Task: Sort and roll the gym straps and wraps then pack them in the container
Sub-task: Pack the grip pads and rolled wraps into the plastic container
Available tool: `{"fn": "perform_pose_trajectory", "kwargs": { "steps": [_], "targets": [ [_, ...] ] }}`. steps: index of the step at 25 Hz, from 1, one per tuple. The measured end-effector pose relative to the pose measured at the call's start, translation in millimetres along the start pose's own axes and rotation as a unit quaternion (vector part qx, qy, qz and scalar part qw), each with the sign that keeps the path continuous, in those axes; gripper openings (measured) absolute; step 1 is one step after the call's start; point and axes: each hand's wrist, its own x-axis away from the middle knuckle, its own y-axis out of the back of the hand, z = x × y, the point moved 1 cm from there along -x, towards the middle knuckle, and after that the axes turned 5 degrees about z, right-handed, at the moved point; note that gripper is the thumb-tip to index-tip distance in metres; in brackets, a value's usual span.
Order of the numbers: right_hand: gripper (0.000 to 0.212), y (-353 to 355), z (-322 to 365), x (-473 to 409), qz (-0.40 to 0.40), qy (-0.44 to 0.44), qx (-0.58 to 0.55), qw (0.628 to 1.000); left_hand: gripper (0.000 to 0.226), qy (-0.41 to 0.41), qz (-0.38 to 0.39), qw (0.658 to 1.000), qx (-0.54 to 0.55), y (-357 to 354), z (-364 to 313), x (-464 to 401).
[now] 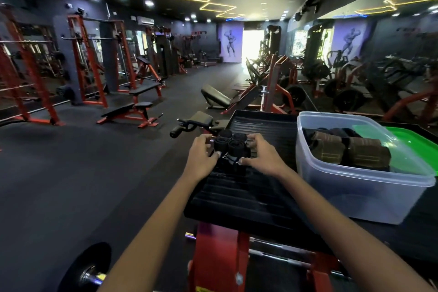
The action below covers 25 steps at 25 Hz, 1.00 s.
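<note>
Head view — both hands, left hand [201, 153] and right hand [259, 153], fingers curled round the black rolled straps [231, 146].

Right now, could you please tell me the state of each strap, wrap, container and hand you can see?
black rolled straps: rolled, bunched upright on the ribbed platform
left hand: gripping the bunch's left side
right hand: gripping its right side
clear container: open, partly filled
brown wraps: rolled, lying inside it
green lid: off, behind the container
</note>
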Motion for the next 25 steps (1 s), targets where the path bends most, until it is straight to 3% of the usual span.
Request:
{"fn": "perform_pose_trajectory", "kwargs": {
  "steps": [3,8,11,16,25],
  "targets": [
    [0.068,-10,-11,-2,-0.004,-0.009,-0.060,0.998,0.058,-0.002,0.033,0.999,-0.012,-11,7,-14],
    [0.056,-14,-20,-9,0.015,0.012,-0.039,0.999,0.066,-0.018,0.079,0.996,-0.026,-13,12,-27],
    [0.047,-8,-15,-8,0.025,0.024,-0.036,0.999,0.059,-0.038,0.097,0.993,-0.056,-2,15,-32],
    [0.050,-3,12,0,0.030,0.064,0.046,0.996,0.043,-0.085,0.131,0.985,-0.073,21,-5,-29],
    [0.040,133,59,49,0.020,0.100,0.071,0.992,0.034,-0.183,0.134,0.974,-0.001,34,-129,-33]
  ]
}}
